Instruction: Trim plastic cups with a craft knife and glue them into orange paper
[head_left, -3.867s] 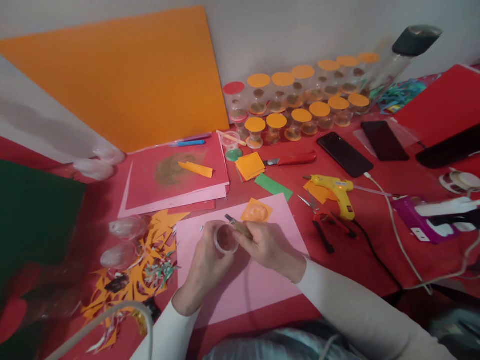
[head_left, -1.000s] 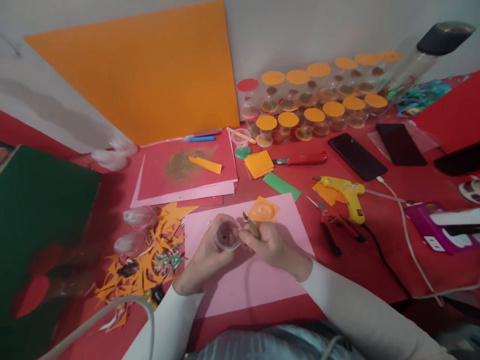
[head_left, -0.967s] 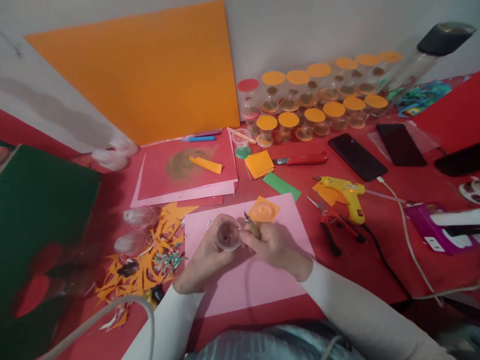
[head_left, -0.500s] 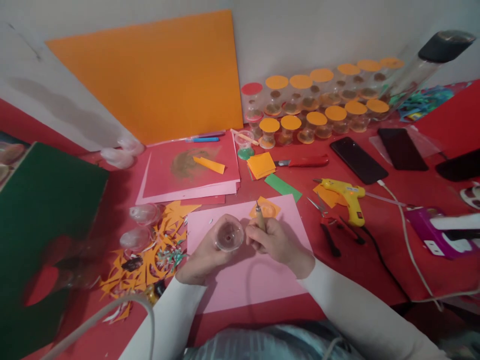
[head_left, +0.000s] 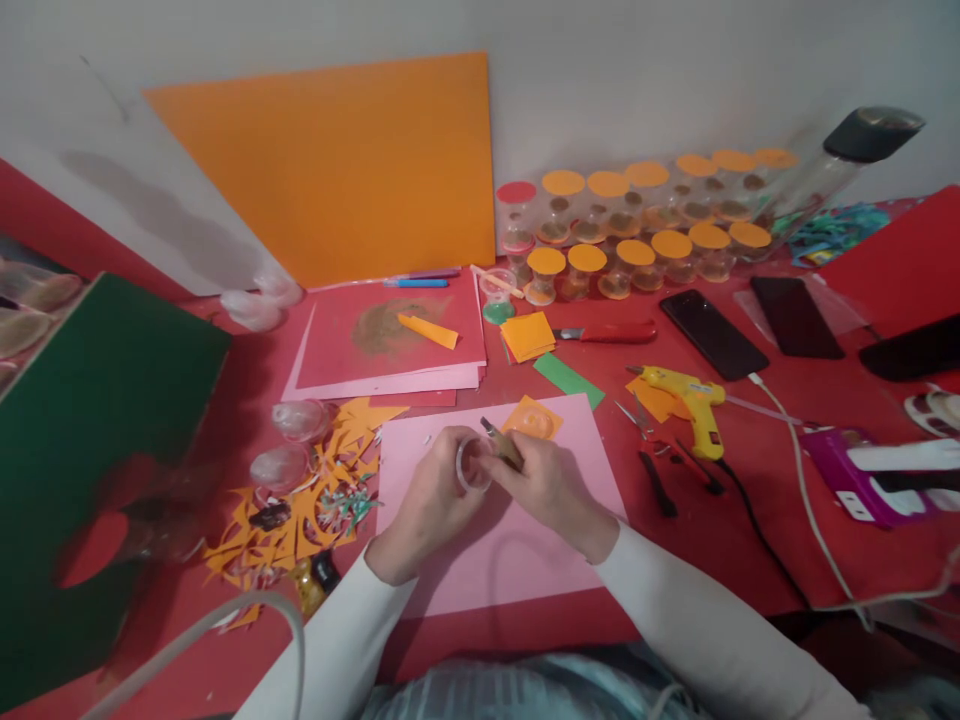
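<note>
My left hand point(head_left: 439, 490) is wrapped round a small clear plastic cup point(head_left: 469, 463), its round opening tilted towards my right hand. A short wooden-handled tool with a metal tip point(head_left: 501, 444) is gripped in my right hand point(head_left: 551, 490), pointing up and to the left. Fingers of the right hand reach the cup's opening; whether they press inside it I cannot tell. Both hands are above a pink sheet point(head_left: 517, 580). Just behind them lies an orange paper square point(head_left: 536, 414) with a clear round piece on it.
Orange paper scraps point(head_left: 300, 520) and clear cups point(head_left: 281, 467) are on the left, by a green board point(head_left: 112, 430). A yellow glue gun point(head_left: 694, 395), scissors point(head_left: 637, 418) and phones point(head_left: 712, 333) lie right. Several joined cups with orange discs point(head_left: 585, 258) line the wall.
My right hand has moved left to the cup, fingers now at its opening. The cup has turned from facing up to facing right. The view has shifted slightly.
</note>
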